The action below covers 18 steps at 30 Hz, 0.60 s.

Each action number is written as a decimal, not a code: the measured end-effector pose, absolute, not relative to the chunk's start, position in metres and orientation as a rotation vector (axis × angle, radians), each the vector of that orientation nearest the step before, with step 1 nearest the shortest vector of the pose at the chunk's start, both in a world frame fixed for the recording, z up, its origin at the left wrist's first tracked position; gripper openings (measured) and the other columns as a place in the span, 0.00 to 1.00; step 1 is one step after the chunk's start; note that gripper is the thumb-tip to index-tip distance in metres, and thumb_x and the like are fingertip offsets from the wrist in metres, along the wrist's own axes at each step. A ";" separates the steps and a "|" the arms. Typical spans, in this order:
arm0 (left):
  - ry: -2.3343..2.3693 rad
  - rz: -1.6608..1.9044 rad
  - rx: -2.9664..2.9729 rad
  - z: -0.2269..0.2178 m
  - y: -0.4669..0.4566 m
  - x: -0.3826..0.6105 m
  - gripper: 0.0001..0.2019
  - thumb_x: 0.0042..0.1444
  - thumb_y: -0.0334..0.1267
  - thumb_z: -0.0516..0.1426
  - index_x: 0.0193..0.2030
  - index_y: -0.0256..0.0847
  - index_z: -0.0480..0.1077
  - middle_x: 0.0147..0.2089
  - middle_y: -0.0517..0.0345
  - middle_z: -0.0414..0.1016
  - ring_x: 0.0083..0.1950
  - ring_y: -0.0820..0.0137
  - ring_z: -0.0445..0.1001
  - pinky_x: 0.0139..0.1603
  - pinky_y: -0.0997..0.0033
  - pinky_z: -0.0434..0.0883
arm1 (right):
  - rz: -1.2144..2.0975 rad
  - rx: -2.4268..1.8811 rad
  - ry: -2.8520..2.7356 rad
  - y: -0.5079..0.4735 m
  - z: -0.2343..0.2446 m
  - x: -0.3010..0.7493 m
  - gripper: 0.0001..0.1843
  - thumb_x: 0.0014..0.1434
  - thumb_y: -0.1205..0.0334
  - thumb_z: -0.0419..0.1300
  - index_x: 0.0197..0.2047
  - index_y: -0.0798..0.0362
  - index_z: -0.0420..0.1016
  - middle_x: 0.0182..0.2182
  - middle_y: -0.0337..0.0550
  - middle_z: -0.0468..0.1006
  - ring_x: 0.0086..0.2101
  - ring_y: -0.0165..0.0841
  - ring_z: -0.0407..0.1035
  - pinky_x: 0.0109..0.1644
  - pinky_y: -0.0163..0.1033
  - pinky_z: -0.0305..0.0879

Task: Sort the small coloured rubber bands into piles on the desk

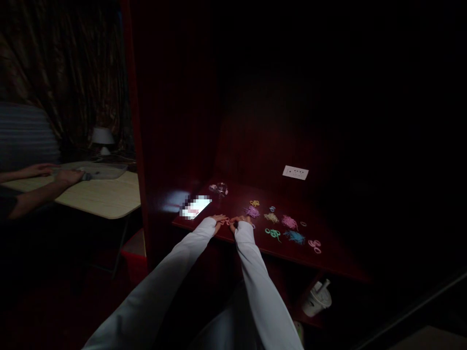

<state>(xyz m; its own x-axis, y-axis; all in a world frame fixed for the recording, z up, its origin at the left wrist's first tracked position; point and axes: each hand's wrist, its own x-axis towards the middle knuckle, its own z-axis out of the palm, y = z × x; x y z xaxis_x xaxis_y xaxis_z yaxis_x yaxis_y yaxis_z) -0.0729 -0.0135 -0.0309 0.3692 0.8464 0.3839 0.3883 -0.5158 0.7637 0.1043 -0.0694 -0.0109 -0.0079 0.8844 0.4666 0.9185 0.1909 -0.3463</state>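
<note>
My left hand (219, 219) lies low over the front edge of the dark red desk (262, 245), its fingers stretched out. My right hand (240, 221) is close beside it, palm down, with thumb and fingers bent but apart. Between the fingertips sit small pinkish-red rings (228, 222), like hair ties; both hands reach to them. Just beyond my right hand is a purple pile of thin bands (252, 211). Further right lie a beige pile (271, 218), a pink pile (289, 222), a blue pile (295, 236) and green rings (273, 233).
A lit phone-like screen (196, 207) lies left on the desk, near a small clear object (220, 188). A socket plate (295, 172) is on the back wall. A lidded white cup (317, 299) stands below. At left, another person's hands (69, 177) work at a pale table (109, 197).
</note>
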 end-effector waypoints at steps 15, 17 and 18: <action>0.848 1.126 2.138 -0.026 0.005 -0.087 0.04 0.57 0.32 0.59 0.39 0.40 0.74 0.44 0.52 0.82 0.47 0.65 0.80 0.53 0.64 0.78 | -0.160 -1.635 -1.945 -0.073 -0.013 0.102 0.12 0.69 0.59 0.60 0.50 0.43 0.83 0.47 0.44 0.78 0.49 0.40 0.63 0.52 0.42 0.56; 0.896 1.129 2.087 -0.026 0.006 -0.081 0.04 0.59 0.32 0.57 0.39 0.40 0.73 0.42 0.53 0.81 0.42 0.68 0.80 0.47 0.67 0.78 | -0.186 -1.653 -1.935 -0.073 -0.013 0.101 0.12 0.68 0.59 0.60 0.50 0.44 0.83 0.47 0.45 0.78 0.50 0.41 0.63 0.52 0.42 0.57; 0.935 1.121 2.071 -0.026 0.006 -0.079 0.04 0.60 0.33 0.56 0.39 0.40 0.73 0.42 0.53 0.80 0.41 0.68 0.80 0.45 0.69 0.78 | -0.200 -1.661 -1.929 -0.073 -0.013 0.101 0.13 0.68 0.60 0.60 0.52 0.44 0.82 0.47 0.46 0.78 0.50 0.41 0.63 0.52 0.42 0.57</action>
